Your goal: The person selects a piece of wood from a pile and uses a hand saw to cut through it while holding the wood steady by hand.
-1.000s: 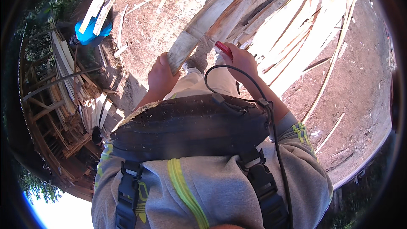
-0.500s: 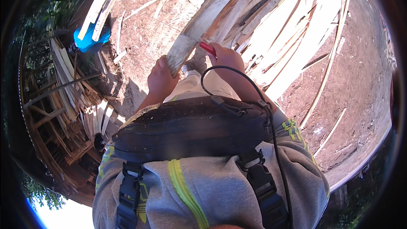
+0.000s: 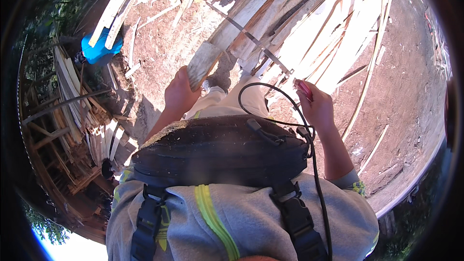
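Note:
My left hand (image 3: 181, 93) is closed on the near end of a short, weathered wooden board piece (image 3: 203, 62). Its far end meets a longer grey plank (image 3: 233, 30) along a stepped edge; I cannot tell whether the two are joined. Out to the right, my right hand (image 3: 316, 106) grips the red handle of a hand saw (image 3: 265, 50). The saw's long, narrow blade slants up and left above the planks, apart from the board piece. Its teeth are too small to make out.
A large heap of planks and offcuts (image 3: 333, 24) spreads ahead and right. More wood is stacked at left (image 3: 79, 101), near a person in a blue top (image 3: 100, 48). A black bag (image 3: 217, 147) sits at my waist, and a black cable (image 3: 285, 92) loops above it.
My right hand has swung right, carrying the saw away from the board's stepped edge. The blade now shows its flat side. My left hand has barely moved; the board piece has shifted slightly.

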A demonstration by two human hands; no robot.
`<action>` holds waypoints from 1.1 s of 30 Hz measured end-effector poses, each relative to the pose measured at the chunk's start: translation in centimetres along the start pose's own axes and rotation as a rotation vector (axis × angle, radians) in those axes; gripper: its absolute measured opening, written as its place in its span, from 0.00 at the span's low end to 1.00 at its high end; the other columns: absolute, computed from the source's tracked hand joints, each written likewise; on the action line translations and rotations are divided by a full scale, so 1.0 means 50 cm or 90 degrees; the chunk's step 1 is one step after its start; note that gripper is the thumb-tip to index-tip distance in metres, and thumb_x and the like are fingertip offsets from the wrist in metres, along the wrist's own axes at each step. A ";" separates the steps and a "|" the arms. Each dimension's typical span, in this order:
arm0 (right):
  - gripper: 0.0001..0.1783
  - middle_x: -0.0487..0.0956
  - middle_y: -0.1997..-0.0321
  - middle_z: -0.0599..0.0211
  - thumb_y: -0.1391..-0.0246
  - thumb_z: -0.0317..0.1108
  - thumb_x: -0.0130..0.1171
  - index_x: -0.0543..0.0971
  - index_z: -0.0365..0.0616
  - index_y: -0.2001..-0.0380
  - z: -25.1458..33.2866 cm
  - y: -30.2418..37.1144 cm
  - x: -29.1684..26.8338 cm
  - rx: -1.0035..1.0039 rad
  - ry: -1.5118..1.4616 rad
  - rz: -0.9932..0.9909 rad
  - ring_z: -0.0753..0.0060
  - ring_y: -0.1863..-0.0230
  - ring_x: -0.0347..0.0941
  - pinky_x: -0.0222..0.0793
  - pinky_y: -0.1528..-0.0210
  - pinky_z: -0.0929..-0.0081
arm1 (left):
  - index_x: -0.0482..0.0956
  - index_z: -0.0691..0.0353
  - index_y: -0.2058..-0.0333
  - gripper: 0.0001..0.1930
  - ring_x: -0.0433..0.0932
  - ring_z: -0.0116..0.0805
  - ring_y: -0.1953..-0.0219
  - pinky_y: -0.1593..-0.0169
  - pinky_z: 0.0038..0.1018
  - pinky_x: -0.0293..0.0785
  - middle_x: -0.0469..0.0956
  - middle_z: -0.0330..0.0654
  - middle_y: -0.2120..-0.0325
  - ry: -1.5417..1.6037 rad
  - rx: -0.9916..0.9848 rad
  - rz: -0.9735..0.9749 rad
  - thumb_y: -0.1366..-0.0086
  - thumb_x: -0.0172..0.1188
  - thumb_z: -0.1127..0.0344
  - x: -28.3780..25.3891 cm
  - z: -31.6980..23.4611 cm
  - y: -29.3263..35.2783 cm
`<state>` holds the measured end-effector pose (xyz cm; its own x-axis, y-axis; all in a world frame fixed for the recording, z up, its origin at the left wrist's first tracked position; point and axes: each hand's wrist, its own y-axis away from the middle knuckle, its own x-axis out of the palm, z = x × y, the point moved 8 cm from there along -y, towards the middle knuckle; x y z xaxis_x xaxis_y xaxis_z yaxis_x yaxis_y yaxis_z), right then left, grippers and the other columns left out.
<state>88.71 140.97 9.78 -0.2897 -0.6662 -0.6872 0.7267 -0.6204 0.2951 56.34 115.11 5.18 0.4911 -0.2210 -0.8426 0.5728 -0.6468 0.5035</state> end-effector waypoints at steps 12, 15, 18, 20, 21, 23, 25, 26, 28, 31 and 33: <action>0.18 0.85 0.66 0.49 0.34 0.45 0.64 0.83 0.47 0.48 0.119 -0.231 0.231 0.042 -0.075 0.059 0.44 0.61 0.85 0.79 0.57 0.52 | 0.58 0.60 0.28 0.60 0.84 0.61 0.46 0.45 0.49 0.80 0.82 0.62 0.48 0.062 -0.236 0.031 0.51 0.82 0.39 -0.003 0.288 0.222; 0.19 0.86 0.65 0.49 0.34 0.46 0.64 0.82 0.48 0.46 0.112 -0.216 0.247 0.043 -0.046 0.104 0.44 0.61 0.85 0.79 0.57 0.52 | 0.60 0.58 0.29 0.60 0.84 0.63 0.47 0.44 0.49 0.80 0.82 0.62 0.47 0.187 -0.264 -0.036 0.53 0.82 0.37 0.045 0.366 0.302; 0.20 0.86 0.64 0.49 0.33 0.47 0.63 0.82 0.49 0.44 0.104 -0.202 0.256 0.048 -0.015 0.126 0.43 0.60 0.85 0.79 0.56 0.51 | 0.60 0.59 0.29 0.60 0.83 0.64 0.45 0.43 0.49 0.79 0.82 0.63 0.46 0.166 -0.393 -0.020 0.53 0.83 0.38 0.062 0.365 0.355; 0.21 0.87 0.64 0.49 0.32 0.47 0.63 0.82 0.49 0.43 0.107 -0.197 0.267 0.038 -0.016 0.136 0.43 0.60 0.85 0.79 0.56 0.51 | 0.61 0.62 0.30 0.59 0.81 0.65 0.43 0.42 0.50 0.79 0.81 0.64 0.45 0.163 -0.448 -0.031 0.53 0.83 0.39 0.149 0.430 0.417; 0.21 0.87 0.63 0.49 0.32 0.47 0.63 0.81 0.49 0.43 0.102 -0.194 0.268 0.051 -0.012 0.130 0.42 0.59 0.85 0.79 0.56 0.51 | 0.61 0.63 0.30 0.59 0.81 0.65 0.43 0.42 0.50 0.79 0.81 0.64 0.45 0.170 -0.449 -0.027 0.52 0.83 0.39 0.186 0.463 0.419; 0.21 0.87 0.63 0.49 0.32 0.47 0.63 0.81 0.50 0.42 0.109 -0.201 0.275 0.049 0.000 0.138 0.42 0.59 0.85 0.79 0.56 0.50 | 0.61 0.63 0.30 0.59 0.81 0.65 0.43 0.42 0.50 0.79 0.81 0.65 0.45 0.188 -0.484 -0.011 0.52 0.83 0.39 0.239 0.497 0.467; 0.21 0.87 0.63 0.48 0.32 0.47 0.62 0.81 0.49 0.42 0.116 -0.200 0.276 0.045 0.006 0.129 0.41 0.59 0.85 0.79 0.56 0.49 | 0.61 0.64 0.31 0.58 0.81 0.65 0.43 0.42 0.50 0.79 0.81 0.65 0.45 0.201 -0.499 0.014 0.52 0.82 0.39 0.271 0.526 0.496; 0.21 0.87 0.63 0.48 0.32 0.47 0.62 0.81 0.49 0.43 0.120 -0.196 0.274 0.045 0.009 0.125 0.41 0.59 0.85 0.79 0.56 0.49 | 0.61 0.64 0.31 0.58 0.81 0.64 0.43 0.42 0.50 0.79 0.81 0.65 0.45 0.207 -0.501 0.024 0.52 0.82 0.39 0.285 0.536 0.503; 0.20 0.87 0.64 0.48 0.32 0.47 0.62 0.81 0.49 0.43 0.130 -0.197 0.270 0.042 0.036 0.123 0.40 0.59 0.85 0.79 0.56 0.49 | 0.61 0.65 0.31 0.58 0.81 0.64 0.43 0.42 0.50 0.79 0.81 0.65 0.45 0.215 -0.500 0.049 0.51 0.82 0.39 0.309 0.556 0.514; 0.20 0.86 0.64 0.47 0.31 0.46 0.61 0.82 0.47 0.44 0.118 -0.185 0.269 0.046 0.076 0.133 0.39 0.59 0.84 0.79 0.56 0.48 | 0.61 0.65 0.32 0.58 0.81 0.64 0.43 0.42 0.50 0.79 0.81 0.66 0.46 0.226 -0.494 0.081 0.51 0.82 0.39 0.342 0.585 0.530; 0.18 0.86 0.65 0.48 0.31 0.43 0.61 0.82 0.46 0.45 0.088 -0.135 0.234 0.072 0.056 0.130 0.39 0.61 0.84 0.79 0.59 0.49 | 0.61 0.66 0.32 0.57 0.81 0.64 0.42 0.42 0.50 0.79 0.81 0.66 0.46 0.231 -0.483 0.104 0.51 0.82 0.39 0.359 0.598 0.523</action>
<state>77.68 135.54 2.69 -0.0844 -0.7472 -0.6592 0.6884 -0.5220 0.5036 60.51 72.42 -2.50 0.7111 0.0626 -0.7003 0.6973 0.0653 0.7138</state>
